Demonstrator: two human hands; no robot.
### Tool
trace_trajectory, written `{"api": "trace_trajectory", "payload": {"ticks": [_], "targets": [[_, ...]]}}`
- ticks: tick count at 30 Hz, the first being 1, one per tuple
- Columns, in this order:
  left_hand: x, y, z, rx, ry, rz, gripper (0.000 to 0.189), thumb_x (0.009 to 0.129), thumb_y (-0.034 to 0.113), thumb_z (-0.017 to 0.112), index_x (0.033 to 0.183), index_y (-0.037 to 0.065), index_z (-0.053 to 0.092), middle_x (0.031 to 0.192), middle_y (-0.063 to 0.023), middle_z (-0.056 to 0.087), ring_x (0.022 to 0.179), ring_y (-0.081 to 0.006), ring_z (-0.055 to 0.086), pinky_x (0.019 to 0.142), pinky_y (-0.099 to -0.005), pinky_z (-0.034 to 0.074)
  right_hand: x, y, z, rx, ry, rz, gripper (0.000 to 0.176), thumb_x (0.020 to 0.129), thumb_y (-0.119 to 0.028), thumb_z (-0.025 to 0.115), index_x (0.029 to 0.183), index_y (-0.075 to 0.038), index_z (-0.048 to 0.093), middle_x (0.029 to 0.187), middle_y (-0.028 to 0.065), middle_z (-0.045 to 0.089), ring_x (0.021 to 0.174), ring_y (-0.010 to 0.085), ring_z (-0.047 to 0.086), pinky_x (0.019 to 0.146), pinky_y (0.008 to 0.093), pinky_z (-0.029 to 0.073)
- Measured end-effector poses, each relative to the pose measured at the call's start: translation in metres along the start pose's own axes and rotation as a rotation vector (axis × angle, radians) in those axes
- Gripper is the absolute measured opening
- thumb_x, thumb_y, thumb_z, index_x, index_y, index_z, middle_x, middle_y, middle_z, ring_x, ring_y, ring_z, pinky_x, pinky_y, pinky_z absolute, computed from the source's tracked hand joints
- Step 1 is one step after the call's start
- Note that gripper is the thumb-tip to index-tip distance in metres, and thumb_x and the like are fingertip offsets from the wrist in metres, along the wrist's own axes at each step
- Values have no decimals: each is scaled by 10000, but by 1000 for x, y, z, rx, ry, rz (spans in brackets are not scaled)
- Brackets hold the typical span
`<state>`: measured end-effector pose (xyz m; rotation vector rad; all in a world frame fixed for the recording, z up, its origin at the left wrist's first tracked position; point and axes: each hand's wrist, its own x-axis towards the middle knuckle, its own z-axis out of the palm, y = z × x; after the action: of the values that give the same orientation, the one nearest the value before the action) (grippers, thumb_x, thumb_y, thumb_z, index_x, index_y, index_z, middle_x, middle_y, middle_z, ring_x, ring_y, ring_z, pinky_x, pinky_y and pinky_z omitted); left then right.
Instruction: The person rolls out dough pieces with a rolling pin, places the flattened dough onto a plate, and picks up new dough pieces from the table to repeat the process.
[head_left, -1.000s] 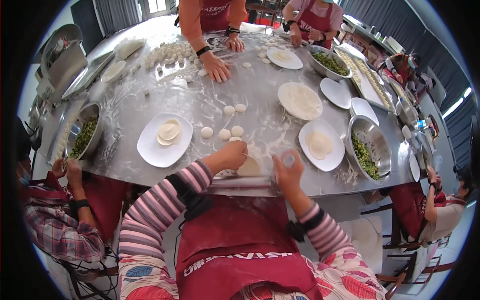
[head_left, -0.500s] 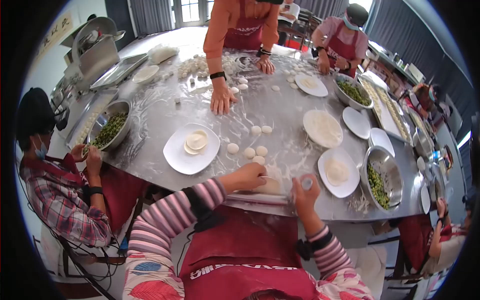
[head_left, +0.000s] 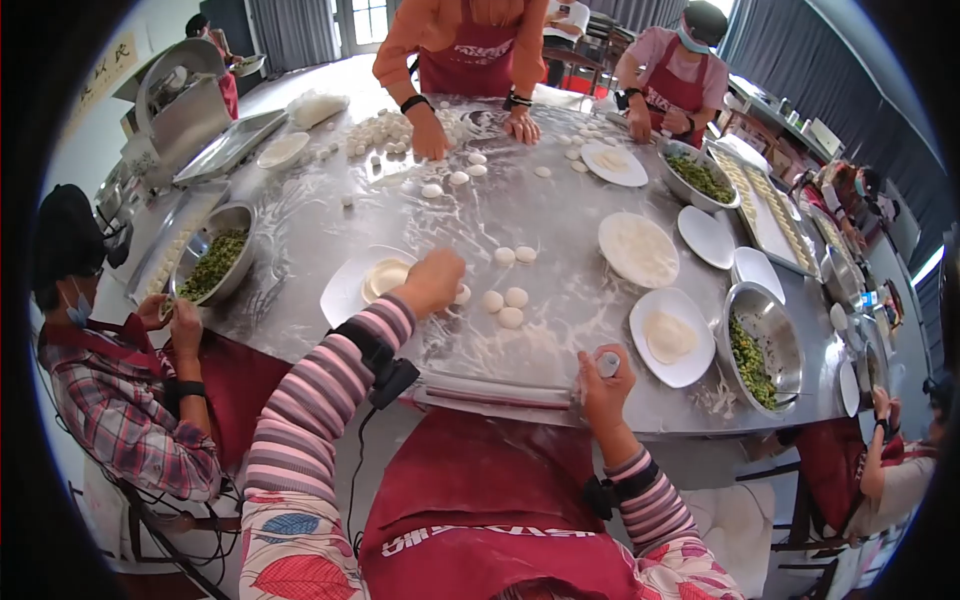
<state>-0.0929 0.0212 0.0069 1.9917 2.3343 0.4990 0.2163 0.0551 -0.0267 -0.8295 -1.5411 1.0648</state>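
My left hand (head_left: 436,281) is over the right edge of a white square plate (head_left: 338,294) with pale round dough wrappers (head_left: 386,278) on it. Its fingers point down and are mostly hidden, right at a small dough round (head_left: 462,294). Near the table's front edge, my right hand (head_left: 606,388) is closed around a rolling pin (head_left: 608,364), whose round pale end faces up at me. Between my hands lie several flattened dough rounds (head_left: 510,317) on the floured metal.
To the right are a white plate with a wrapper (head_left: 696,367), a large round dough sheet (head_left: 638,249) and a steel bowl of green filling (head_left: 790,352). Co-workers surround the steel table (head_left: 480,365); one in orange (head_left: 430,140) reaches toward dough pieces across from me.
My left hand has left the wrapper at the front edge and moved left to the plate. That wrapper is gone from the edge. The co-worker opposite has drawn a hand back.
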Motion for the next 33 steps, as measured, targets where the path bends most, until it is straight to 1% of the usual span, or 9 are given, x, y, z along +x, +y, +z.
{"api": "trace_trajectory", "payload": {"ticks": [5, 7, 10, 16, 22, 24, 26, 28, 33], "targets": [[0, 18, 18, 30, -31, -43, 175, 680, 128, 631, 797, 16, 567, 808, -151, 589, 786, -293, 581, 701, -372, 467, -9, 2, -6, -25, -8, -3, 188, 735, -25, 660, 723, -56, 475, 534, 7, 444, 484, 68, 421, 457, 222, 351], [-6, 33, 7, -395, -267, -153, 191, 645, 119, 665, 772, 9, 576, 729, -126, 592, 702, -230, 593, 622, -327, 474, -11, -7, -7, 2, -27, 6, 188, 729, -28, 666, 722, -57, 480, 532, 5, 442, 485, 69, 418, 451, 230, 348], [-20, 60, 33, -686, -320, -78, 201, 571, 160, 684, 714, 36, 615, 688, -140, 610, 678, -258, 610, 614, -341, 475, -1, -18, -4, -19, -65, 41, 186, 725, -32, 671, 720, -53, 486, 528, 22, 440, 486, 82, 423, 449, 246, 349], [-8, 100, 50, -570, -268, -43, 155, 636, 137, 672, 736, 24, 634, 671, -102, 624, 629, -182, 605, 584, -291, 469, 59, -11, 34, -261, -4, -215, 196, 707, -39, 688, 721, -48, 493, 538, 65, 447, 484, 121, 433, 458, 280, 363], [-14, 85, 48, -477, -258, 49, 110, 663, 110, 617, 732, 25, 629, 680, -106, 627, 626, -202, 605, 586, -301, 466, 7, 8, 2, -34, -3, -10, 196, 723, -101, 681, 746, -30, 500, 563, 116, 480, 493, 173, 473, 481, 308, 381], [-27, 88, 47, -682, -354, -104, 86, 656, 117, 585, 685, 46, 626, 700, -155, 618, 681, -281, 609, 627, -360, 470, 13, 4, 9, -92, 15, 2, 216, 726, -132, 677, 767, -11, 503, 584, 152, 509, 520, 246, 526, 504, 329, 405], [-19, 93, 44, -693, -406, -96, 109, 669, 121, 580, 718, 32, 619, 722, -157, 619, 702, -279, 606, 643, -357, 465, 51, -4, 34, -390, 100, -248, 231, 714, -135, 682, 789, -1, 510, 616, 184, 543, 560, 321, 553, 529, 364, 427], [-8, 94, 48, -538, -244, -7, 120, 700, 112, 605, 770, 14, 612, 713, -129, 618, 682, -221, 595, 624, -323, 459, 72, -1, 49, -377, 27, -155, 249, 705, -147, 686, 805, 5, 517, 658, 215, 563, 599, 381, 546, 549, 394, 436], [-20, 91, 37, -436, -347, 125, 149, 692, 133, 624, 766, 7, 598, 713, -134, 611, 695, -224, 602, 619, -326, 464, 17, -11, 7, -271, 9, -125, 216, 702, -110, 690, 793, -16, 518, 626, 162, 546, 572, 252, 576, 549, 338, 446]]}}
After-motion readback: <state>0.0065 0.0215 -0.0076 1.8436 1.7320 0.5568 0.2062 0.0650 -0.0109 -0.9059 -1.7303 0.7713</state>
